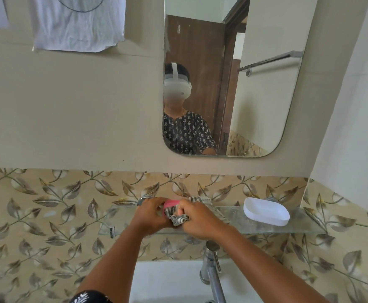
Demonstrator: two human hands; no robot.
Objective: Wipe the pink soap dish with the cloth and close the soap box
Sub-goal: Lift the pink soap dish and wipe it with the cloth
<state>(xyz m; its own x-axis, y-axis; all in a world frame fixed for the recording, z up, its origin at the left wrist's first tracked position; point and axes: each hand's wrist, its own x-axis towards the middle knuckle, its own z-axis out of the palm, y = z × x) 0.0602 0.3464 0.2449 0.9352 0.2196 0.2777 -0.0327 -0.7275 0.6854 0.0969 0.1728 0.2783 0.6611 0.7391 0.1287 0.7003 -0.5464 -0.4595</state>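
Hands met above the glass shelf (pixel 266 229): left hand (pixel 149 215) gripped the pink soap dish (pixel 171 204), right hand (pixel 197 221) pinched the cloth (pixel 177 217) against it; white lid (pixel 266 212) at three o'clock.

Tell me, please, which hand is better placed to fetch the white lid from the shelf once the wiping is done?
Probably the right hand. It grips the cloth nearer the white lid, at the shelf's right end, while the left hand holds the pink dish.
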